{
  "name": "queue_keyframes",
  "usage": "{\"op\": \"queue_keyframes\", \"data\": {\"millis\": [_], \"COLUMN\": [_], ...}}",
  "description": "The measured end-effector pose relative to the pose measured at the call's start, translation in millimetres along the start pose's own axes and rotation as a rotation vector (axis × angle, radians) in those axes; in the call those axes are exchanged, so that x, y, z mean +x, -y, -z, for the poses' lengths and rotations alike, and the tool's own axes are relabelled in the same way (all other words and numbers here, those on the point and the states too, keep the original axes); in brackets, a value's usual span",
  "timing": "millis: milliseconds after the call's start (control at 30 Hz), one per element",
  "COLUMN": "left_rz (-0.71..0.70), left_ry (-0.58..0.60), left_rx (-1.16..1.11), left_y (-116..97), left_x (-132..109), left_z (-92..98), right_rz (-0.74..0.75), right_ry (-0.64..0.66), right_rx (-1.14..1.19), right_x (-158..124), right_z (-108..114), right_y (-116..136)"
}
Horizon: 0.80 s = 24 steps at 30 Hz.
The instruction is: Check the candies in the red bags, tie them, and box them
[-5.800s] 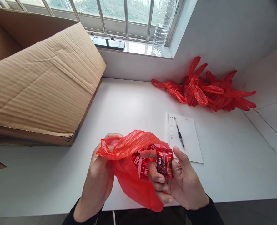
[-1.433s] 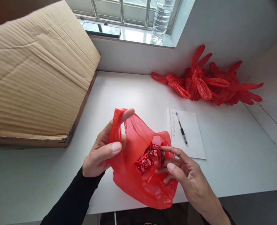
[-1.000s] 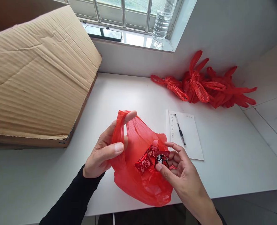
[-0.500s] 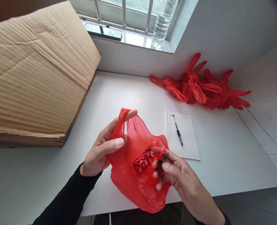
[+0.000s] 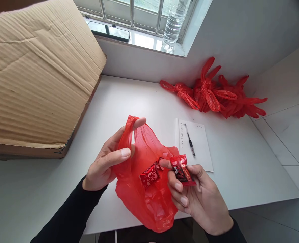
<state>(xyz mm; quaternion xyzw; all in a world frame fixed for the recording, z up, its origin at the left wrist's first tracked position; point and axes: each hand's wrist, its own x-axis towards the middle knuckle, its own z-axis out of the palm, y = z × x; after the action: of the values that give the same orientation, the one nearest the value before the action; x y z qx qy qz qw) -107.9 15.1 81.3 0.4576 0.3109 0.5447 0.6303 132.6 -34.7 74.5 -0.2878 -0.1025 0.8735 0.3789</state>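
My left hand (image 5: 106, 158) grips a thin red plastic bag (image 5: 144, 141) by its handle, with the index finger through the loop and the thumb pressed against the film. The bag hangs open near the table's front edge. Inside it lie red packets with pale printed patterns, one of them a shiny small packet (image 5: 150, 175). Just over the bag's right side, my right hand (image 5: 195, 192) holds a wrapped candy (image 5: 182, 170) between thumb and fingers. Its wrapper is red and dark brown with crimped ends, and its printed face is turned up.
A big cardboard box (image 5: 38, 74) stands at the left. Tied red bags (image 5: 210, 91) lie along the wall. A pen (image 5: 190, 140) rests on a paper notepad (image 5: 202, 152) at the right. On the sill are a phone (image 5: 109, 32) and a water bottle (image 5: 173, 28).
My right hand has turned over and moved slightly right, so the candy that was blurred and half hidden now shows its face. The left hand still grips the bag.
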Motion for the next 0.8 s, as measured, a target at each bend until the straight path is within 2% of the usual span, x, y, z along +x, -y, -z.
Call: {"op": "queue_keyframes", "data": {"millis": [100,233,433,533,800], "left_rz": [0.081,0.087,0.061,0.068,0.054], "left_ry": [0.040,0.045,0.051,0.060,0.054], "left_rx": [-0.099,-0.120,-0.115,-0.118,-0.072], "left_y": [1,2,1,0,-2], "left_x": [-2,-2,0,1,1], "left_z": [1.8,5.3,4.5,3.4,3.5], "right_rz": [-0.045,-0.034,0.019,0.063,0.127], "right_ry": [0.015,0.007,-0.192,-0.207,-0.257], "right_rx": [0.009,-0.037,-0.427,-0.534,-0.522], "right_x": [-1,-2,2,5,10], "right_z": [2,0,-6,-6,-5], "right_y": [2,4,-2,-5,-6]}}
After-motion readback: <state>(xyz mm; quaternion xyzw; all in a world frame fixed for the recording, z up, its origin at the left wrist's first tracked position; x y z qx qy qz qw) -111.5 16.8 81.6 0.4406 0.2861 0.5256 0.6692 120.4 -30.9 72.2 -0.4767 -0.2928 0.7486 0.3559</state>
